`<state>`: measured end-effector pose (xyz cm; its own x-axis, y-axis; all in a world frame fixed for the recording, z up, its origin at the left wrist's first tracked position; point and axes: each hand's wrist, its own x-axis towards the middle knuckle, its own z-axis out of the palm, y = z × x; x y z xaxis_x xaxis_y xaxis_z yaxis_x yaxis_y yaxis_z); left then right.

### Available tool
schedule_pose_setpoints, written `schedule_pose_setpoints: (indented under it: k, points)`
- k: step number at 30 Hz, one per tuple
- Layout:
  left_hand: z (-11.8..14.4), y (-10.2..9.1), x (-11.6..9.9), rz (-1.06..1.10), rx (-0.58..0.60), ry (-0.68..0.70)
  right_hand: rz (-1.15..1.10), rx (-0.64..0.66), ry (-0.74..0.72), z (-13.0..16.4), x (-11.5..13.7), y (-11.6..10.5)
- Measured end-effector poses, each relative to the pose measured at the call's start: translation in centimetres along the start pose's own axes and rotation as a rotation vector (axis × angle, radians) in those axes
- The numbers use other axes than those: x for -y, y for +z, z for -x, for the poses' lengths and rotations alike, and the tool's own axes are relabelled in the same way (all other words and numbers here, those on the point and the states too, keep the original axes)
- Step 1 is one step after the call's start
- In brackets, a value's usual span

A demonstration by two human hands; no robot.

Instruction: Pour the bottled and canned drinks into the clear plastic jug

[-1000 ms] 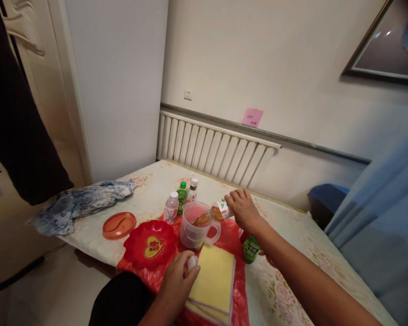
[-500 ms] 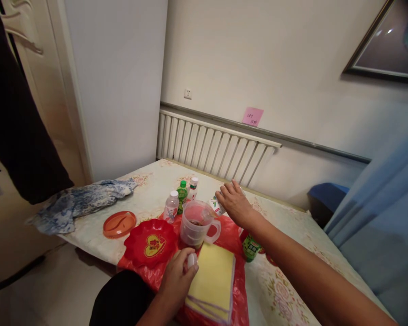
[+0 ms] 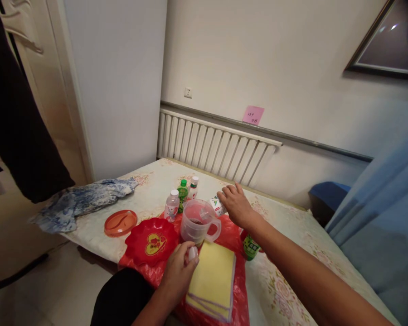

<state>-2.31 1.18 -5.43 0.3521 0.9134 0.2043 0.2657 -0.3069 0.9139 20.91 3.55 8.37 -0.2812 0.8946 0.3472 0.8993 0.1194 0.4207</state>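
Since 1.0 s ago the right hand (image 3: 236, 204) has tipped the small bottle (image 3: 217, 204) back from its pouring angle over the jug (image 3: 197, 222); the bottle now sits low, just right of the jug rim, mostly hidden under the palm. Right hand is closed round the bottle, fingers draped over it, so only the labelled end shows. Jug: clear plastic with a handle on its right side, a little dark liquid at the bottom, standing on the red plastic bag (image 3: 231, 235). Left hand (image 3: 180, 271) unchanged in place, near the front edge, curled with a white cap (image 3: 192, 252) pinched at the fingertips, just in front of the jug and touching the left edge of the yellow cloth stack (image 3: 214, 280). Bottle lies well ahead of the left hand, across the jug. Other items: red heart dish (image 3: 149, 240) left of the jug; three small bottles (image 3: 182, 194) behind it; green can (image 3: 250, 246) under the right forearm; orange lid (image 3: 120, 222) and blue cloth (image 3: 78, 201) farther left on the table (image 3: 292, 226).
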Motion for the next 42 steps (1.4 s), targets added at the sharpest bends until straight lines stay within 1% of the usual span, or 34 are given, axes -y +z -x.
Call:
schedule_pose_setpoints:
  k: [4, 8, 10, 12, 15, 17, 21, 26, 29, 32, 37, 39, 42]
  points:
    - [-1.3, -0.5, -0.9, 0.043, -0.069, -0.018, -0.184, 0.086, 0.169, 1.3, -0.4, 1.4]
    - [-2.8, -1.0, -1.6, 0.07, -0.1, 0.005, -0.283, 0.116, 0.229, 3.4, 0.0, 2.4]
    - [-3.4, -1.1, -2.0, 0.073, -0.115, 0.023, -0.399, 0.106, 0.254, 4.6, 0.6, 2.6]
    - [-3.8, -1.2, -2.5, 0.081, -0.119, 0.049, -0.525, 0.069, 0.27, 5.8, 1.3, 2.8]
    - [-4.0, -1.2, -3.3, 0.098, -0.108, 0.095, -0.62, 0.021, 0.254, 7.4, 2.5, 3.0]
    - [-4.0, -1.1, -3.9, 0.09, -0.072, 0.124, -0.65, 0.013, 0.247, 8.2, 3.1, 3.2]
    - [-3.6, -1.1, -4.6, 0.041, 0.057, 0.198, -0.681, -0.002, 0.263, 9.2, 4.1, 3.1]
    - [-3.1, -1.6, -5.7, -0.065, 0.083, 0.311, -0.729, -0.05, 0.284, 10.0, 5.1, 2.6]
    - [-3.1, -1.9, -6.3, -0.113, 0.15, 0.364, -0.754, -0.058, 0.308, 10.7, 5.6, 2.7]
    - [-2.9, -1.4, -6.2, -0.134, 0.234, 0.37, -0.768, -0.06, 0.348, 11.8, 6.5, 3.5]
    - [-2.0, 0.3, -5.6, -0.242, 0.365, 0.329, -0.833, -0.084, 0.442, 14.1, 8.6, 5.9]
    - [-2.0, 0.4, -6.2, -0.282, 0.397, 0.356, -0.861, -0.136, 0.498, 14.9, 9.2, 6.5]
    - [-3.4, -0.3, -8.3, -0.339, 0.411, 0.457, -0.859, -0.291, 0.614, 16.1, 9.4, 6.6]
